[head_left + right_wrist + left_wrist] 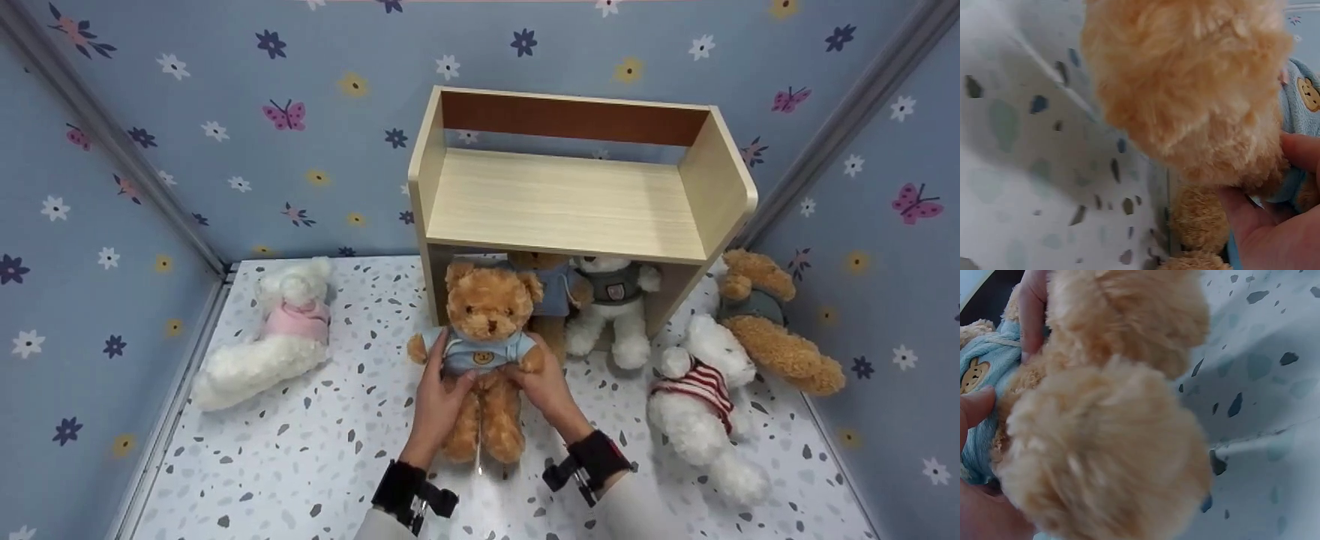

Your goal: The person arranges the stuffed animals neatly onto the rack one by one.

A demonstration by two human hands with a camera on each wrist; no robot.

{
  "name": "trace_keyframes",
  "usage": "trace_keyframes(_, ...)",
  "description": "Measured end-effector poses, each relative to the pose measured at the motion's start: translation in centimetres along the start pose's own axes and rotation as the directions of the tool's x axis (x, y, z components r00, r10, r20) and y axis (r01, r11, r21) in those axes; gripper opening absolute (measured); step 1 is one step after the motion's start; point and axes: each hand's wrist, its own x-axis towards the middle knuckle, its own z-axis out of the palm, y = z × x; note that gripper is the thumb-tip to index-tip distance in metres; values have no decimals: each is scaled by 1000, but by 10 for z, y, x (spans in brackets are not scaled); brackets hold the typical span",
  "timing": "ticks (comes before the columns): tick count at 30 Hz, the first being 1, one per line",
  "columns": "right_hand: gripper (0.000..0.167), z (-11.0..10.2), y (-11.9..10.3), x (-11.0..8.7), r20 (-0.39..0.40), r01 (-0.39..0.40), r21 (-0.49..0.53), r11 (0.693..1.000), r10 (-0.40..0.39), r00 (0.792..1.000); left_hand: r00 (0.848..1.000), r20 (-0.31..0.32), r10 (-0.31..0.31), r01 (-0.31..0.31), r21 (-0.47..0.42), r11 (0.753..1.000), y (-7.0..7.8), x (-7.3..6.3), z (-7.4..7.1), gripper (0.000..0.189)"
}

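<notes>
A brown teddy bear [491, 330] in a light blue hoodie with a small bear-face patch faces me, upright, in the head view. On its left side my left hand [441, 405] grips the body, thumb across the lower hoodie. From the other side my right hand [551, 386] holds it at the waist, under the arm. The bear's furry feet [1106, 450] fill the left wrist view, hanging over the speckled surface. In the right wrist view a leg [1185, 90] covers much of the picture, and my thumb lies at the hoodie's hem.
Behind stands a wooden shelf [562, 202]. Beneath its board sit a brown bear in blue [553, 289] and a white bear in grey-green [611, 300]. A white plush in pink [296, 322] lies left; a striped-shirt white bear [701, 397] and brown bear [780, 345] lie right.
</notes>
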Motion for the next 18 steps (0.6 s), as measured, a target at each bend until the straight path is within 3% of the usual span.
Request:
trace_keyframes(2, 61, -2, -4, 8, -6, -25, 31, 999, 25, 1000, 1000, -6, 26, -26, 9, 1000, 0, 2, -1, 81)
trace_keyframes(6, 61, -5, -11, 22, -33, -59, 71, 996, 61, 998, 1000, -18, 17, -17, 38, 999, -3, 1, -3, 77)
trace_keyframes(12, 65, -7, -18, 42, -116, -85, 84, 993, 94, 989, 996, -24, -85, 86, 8, 996, -7, 0, -6, 49)
trace_keyframes(14, 66, -6, -20, 48, -134, -95, 99, 991, 108, 985, 991, -31, -129, 129, 5, 992, -7, 2, -6, 47)
trace_keyframes(18, 62, -2, -23, 61, -168, -136, 134, 981, 158, 973, 986, -66, -156, 159, 53, 986, -8, 7, -6, 47)
